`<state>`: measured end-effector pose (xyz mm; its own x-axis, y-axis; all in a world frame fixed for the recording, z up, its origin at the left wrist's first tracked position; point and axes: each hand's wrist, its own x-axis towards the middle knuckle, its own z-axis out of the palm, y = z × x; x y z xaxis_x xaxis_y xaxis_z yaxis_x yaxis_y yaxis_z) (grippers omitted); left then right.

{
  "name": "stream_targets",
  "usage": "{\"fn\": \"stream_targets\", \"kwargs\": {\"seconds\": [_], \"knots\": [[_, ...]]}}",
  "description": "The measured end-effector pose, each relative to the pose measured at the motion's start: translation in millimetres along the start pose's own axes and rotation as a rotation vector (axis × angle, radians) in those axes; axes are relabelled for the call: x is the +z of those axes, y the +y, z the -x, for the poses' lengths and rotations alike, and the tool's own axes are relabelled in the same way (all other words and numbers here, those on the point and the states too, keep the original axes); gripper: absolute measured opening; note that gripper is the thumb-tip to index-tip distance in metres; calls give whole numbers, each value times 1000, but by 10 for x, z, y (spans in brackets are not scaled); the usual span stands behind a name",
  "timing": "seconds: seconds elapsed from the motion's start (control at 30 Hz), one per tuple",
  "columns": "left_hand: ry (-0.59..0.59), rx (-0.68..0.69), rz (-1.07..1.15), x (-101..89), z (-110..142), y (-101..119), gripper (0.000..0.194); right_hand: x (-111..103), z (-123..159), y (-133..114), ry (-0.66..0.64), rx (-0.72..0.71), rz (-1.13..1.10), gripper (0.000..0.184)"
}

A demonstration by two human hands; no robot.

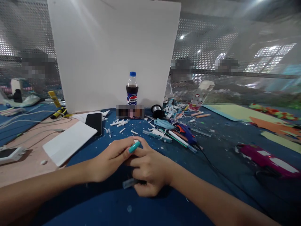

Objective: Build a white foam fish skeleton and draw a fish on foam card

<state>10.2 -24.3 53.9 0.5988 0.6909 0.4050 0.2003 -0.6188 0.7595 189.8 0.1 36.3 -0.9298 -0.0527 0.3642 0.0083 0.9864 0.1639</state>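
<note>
Both hands meet over the blue tabletop, fingers touching. My left hand (pixel 109 159) is closed in a pinch around a small white piece (pixel 136 141), mostly hidden by fingers. A long, shiny teal tip (pixel 134 147), looking like a nail, lies at the end of my left thumb. My right hand (pixel 150 169) presses against the left fingertips, its other fingers curled around a slim tool with a translucent end (pixel 128 183). The rest of that tool is hidden in the palm, so its kind does not show.
Ahead stand a cola bottle (pixel 132 91) and an upright white board (pixel 113 50). White scraps, a wire spool (pixel 157 111) and several pens (pixel 176 138) lie beyond my hands. Folded white paper (pixel 70 142) overlaps a black phone (pixel 97 121) at left; a magenta device (pixel 270 160) sits at right.
</note>
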Motion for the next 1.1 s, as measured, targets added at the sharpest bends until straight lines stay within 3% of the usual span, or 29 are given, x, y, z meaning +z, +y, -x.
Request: {"fn": "stream_targets", "kwargs": {"seconds": [0.17,0.27,0.47,0.7,0.77,0.87,1.1], "knots": [[-15,-258,332,21,-9,-73,40,12,-32,-43,17,37,-39,22],[-21,-370,424,32,-11,-76,47,36,-64,-92,-6,55,-95,22],[-52,-420,463,25,-35,36,50,65,-123,-156,-72,46,-177,26],[2,-509,471,74,-5,-34,53,86,-161,-189,13,28,-186,22],[37,-488,459,82,2,-67,54,84,-161,-175,40,13,-174,22],[66,-352,469,72,-7,-75,52,63,-130,-125,120,48,-192,23],[-108,-142,384,-29,-18,64,31,46,-19,-52,186,113,-435,24]]}}
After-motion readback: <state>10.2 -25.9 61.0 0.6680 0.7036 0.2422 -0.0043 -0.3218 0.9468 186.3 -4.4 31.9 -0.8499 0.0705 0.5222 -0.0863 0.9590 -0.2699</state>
